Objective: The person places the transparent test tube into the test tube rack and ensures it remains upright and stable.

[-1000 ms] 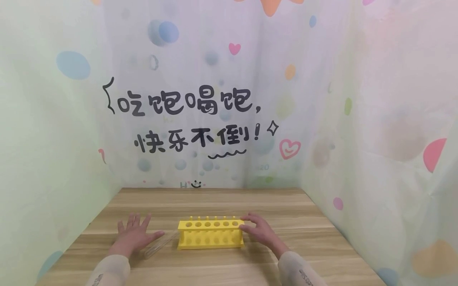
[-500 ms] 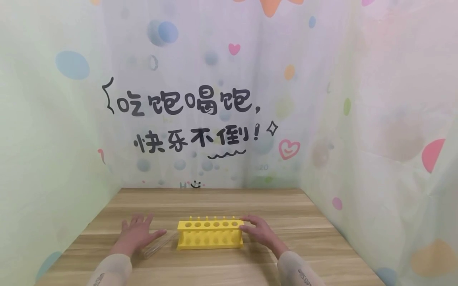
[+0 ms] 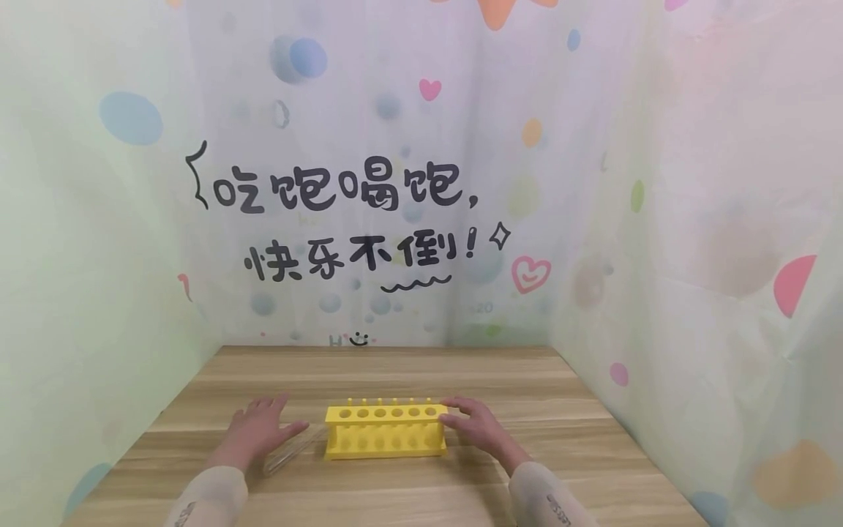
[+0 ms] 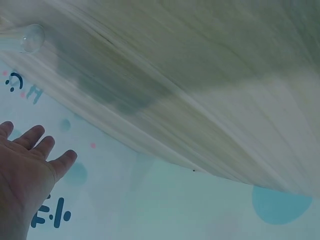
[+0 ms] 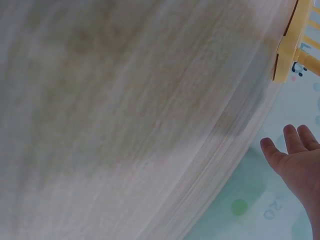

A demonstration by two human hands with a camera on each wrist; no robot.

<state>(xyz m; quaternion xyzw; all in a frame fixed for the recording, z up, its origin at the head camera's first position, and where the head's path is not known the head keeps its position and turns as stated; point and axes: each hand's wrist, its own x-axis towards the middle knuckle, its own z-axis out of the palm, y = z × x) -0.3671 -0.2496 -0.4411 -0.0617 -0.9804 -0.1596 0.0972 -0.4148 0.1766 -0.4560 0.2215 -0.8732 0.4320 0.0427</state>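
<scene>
A yellow test tube rack stands upright on the wooden table, with a row of round holes along its top. In the right wrist view, one end of the rack shows at the upper right. My right hand holds the rack's right end between thumb and index finger; its other fingers stretch out. A clear glass test tube lies slanted on the table left of the rack. My left hand hovers beside and over it, fingers spread and holding nothing. Its mouth shows in the left wrist view.
The wood-grain tabletop ends at a printed curtain behind, with further curtain walls at left and right. Bare table lies in front of the rack and behind it.
My left hand has shifted slightly rightward toward the test tube, its fingers drawing closer together. My right hand and the rack stay where they were.
</scene>
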